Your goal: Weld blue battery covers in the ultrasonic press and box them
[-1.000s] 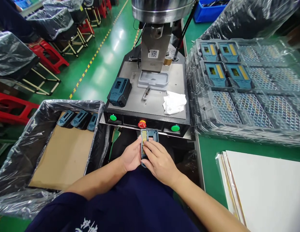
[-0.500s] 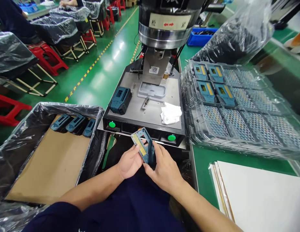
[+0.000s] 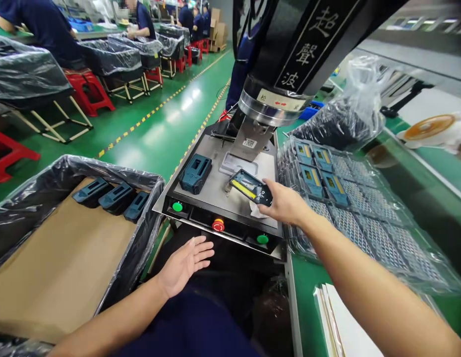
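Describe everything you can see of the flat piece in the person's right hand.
The flat piece is a roughly rectangular, dark blue-green casing part that looks like plastic, with a raised rim, a window-like opening and a bright yellow strip along its near long side. Glints show on its dark end. The right hand grips that end. The piece is tilted, over the machine's metal plate, in front of the grey fixture; whether it touches either is unclear.
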### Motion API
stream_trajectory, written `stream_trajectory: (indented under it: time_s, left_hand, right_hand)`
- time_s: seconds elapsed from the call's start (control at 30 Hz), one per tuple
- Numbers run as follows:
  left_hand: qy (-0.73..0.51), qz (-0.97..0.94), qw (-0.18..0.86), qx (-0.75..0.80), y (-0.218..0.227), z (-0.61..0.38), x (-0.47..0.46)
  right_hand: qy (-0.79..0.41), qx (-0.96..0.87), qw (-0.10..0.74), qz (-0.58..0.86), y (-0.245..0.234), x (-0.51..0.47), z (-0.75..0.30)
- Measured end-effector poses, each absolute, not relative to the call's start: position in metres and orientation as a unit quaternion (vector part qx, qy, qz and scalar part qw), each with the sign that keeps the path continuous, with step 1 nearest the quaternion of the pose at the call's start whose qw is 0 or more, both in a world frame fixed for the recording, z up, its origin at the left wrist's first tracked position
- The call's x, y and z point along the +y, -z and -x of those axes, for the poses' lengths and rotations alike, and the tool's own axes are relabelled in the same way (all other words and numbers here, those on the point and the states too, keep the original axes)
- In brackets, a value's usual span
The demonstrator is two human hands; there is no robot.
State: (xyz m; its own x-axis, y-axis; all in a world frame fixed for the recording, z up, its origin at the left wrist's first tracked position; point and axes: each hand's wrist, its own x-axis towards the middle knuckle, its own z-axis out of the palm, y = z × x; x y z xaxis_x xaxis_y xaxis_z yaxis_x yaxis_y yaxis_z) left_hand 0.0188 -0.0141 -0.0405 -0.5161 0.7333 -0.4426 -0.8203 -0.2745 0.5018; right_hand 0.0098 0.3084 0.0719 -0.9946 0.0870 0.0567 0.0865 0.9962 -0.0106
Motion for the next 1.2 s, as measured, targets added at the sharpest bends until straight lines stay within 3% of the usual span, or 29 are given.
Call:
stream_trajectory:
  time_s: [0.2, 0.47, 0.7, 1.2]
  left_hand:
    - [-0.799, 0.112, 0.452, 0.381, 0.047, -0.015, -0.040]
    - [-0.800, 0.150, 0.429, 0.391, 0.053, -0.016, -0.057]
    - [-0.791, 0.153, 0.430, 0.407, 0.056, -0.015, -0.059]
    - [-0.770, 0.160, 0.445, 0.428, 0.056, -0.017, -0.050]
  right_hand:
    - [0.016, -0.997, -0.020, 0.071, -0.077, 0.345, 0.050]
    - [-0.117, -0.990, -0.023, 0.072, -0.057, 0.377, 0.109]
    - [-0.148, -0.986, -0.044, 0.055, -0.051, 0.385, 0.131]
    - [-0.144, -0.985, 0.038, 0.092, -0.013, 0.369, 0.124]
